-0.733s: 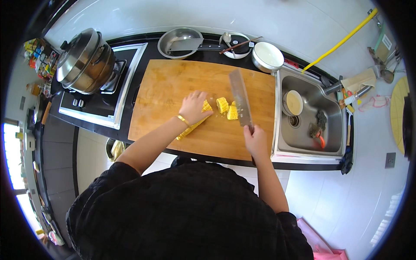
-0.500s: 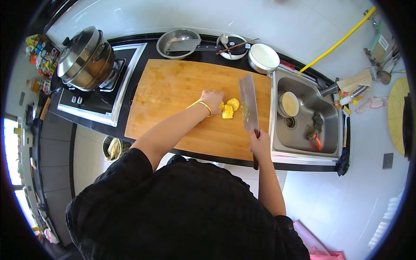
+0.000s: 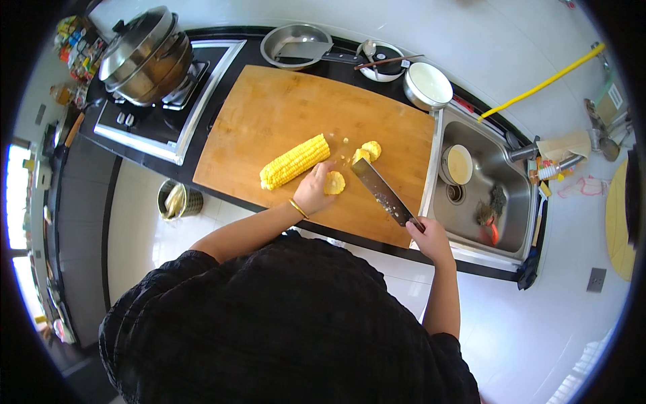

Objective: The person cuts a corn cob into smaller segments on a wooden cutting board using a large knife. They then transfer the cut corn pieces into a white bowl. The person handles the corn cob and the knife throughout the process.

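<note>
My left hand [image 3: 313, 191] is curled on the cutting board [image 3: 256, 108], its fingers closed about a short cut piece of corn [image 3: 334, 182]. Just beyond my knuckles lies a long yellow corn cob [image 3: 295, 161], slanting across the board. A wooden-handled cleaver [image 3: 385, 193] is gripped in my right hand [image 3: 431, 239]. Its blade reaches up and left over the board, the far end touching or very near more cut corn pieces [image 3: 367, 151]. Bits of kernel cling to the blade. The fingertips of my left hand are partly hidden.
A metal pot [image 3: 151, 60] stands on the stove [image 3: 145, 128] at left. Behind the board are a steel bowl [image 3: 296, 42] with another knife across it, a dish with spoons [image 3: 381, 64] and a white bowl [image 3: 428, 84]. The sink [image 3: 484, 225] borders the right side.
My left hand has drawn back toward me, and the long cob shows beside it. The cleaver has swung left, its blade end now by the cut pieces. The whole view has shifted.
</note>
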`<state>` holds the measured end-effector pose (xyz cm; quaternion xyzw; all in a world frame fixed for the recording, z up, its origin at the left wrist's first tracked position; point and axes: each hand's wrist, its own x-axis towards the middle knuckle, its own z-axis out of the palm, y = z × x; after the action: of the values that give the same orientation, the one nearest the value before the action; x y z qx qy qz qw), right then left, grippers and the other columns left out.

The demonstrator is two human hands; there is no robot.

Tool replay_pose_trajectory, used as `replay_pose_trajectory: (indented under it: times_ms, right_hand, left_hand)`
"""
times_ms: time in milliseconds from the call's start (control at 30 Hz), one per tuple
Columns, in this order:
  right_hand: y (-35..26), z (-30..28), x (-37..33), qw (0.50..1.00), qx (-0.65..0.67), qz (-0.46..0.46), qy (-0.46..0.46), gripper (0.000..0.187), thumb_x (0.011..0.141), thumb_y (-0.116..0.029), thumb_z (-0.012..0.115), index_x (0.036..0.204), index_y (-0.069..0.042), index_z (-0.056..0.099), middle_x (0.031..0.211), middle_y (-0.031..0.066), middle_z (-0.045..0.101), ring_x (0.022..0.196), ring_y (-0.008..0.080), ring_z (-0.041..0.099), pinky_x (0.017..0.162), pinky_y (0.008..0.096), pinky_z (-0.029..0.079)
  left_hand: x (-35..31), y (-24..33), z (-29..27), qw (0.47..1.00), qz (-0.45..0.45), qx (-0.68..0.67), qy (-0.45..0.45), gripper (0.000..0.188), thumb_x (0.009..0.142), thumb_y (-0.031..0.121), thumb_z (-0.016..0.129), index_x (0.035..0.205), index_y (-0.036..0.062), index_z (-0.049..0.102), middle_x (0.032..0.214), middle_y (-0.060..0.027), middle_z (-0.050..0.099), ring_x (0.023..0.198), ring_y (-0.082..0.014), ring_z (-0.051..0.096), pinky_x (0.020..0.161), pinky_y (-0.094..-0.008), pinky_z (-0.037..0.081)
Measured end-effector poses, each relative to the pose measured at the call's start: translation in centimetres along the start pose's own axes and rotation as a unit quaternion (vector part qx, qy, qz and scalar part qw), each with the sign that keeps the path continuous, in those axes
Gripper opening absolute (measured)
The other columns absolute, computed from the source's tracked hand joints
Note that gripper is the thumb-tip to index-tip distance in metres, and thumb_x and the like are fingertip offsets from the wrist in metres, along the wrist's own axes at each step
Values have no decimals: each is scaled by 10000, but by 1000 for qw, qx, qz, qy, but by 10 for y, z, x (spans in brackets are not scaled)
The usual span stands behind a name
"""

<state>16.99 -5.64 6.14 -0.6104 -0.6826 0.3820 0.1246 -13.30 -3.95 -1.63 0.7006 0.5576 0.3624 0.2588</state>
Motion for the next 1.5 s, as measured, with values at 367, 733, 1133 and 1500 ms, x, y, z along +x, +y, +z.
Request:
replay_pose_trajectory:
  times_ms: [367,733,1133,1500]
  right_hand:
    - [-3,21,51,990,-99,-49,90,341,809,-287,571,657,16,528,595,205,535,566,374,533,520,412,406]
    - [-9,18,48,993,73,0,89,303,826,-258,568,719,24,554,547,161,499,485,239,483,496,355,382]
    - [-41,32,39,996,-80,-26,12,311,805,-241,563,679,43,552,637,238,554,614,388,560,547,435,415]
    - [-17,39,49,982,110,74,135,309,834,-228,568,672,32,532,522,126,513,435,224,494,454,351,400]
  left_hand:
    - [9,-2,30,995,-41,-84,39,607,587,87,733,1085,16,393,1012,-180,531,978,-335,524,822,-360,449]
    - [41,17,5,998,21,41,49,575,614,157,737,1101,49,451,1065,-161,486,995,-314,487,844,-379,417]
    - [13,-32,-82,980,-101,168,-17,576,595,311,753,1060,68,516,997,-156,547,934,-332,539,827,-399,427]
    - [55,-2,-62,983,69,170,4,471,659,314,709,1019,63,538,985,-135,561,908,-330,546,818,-404,428]
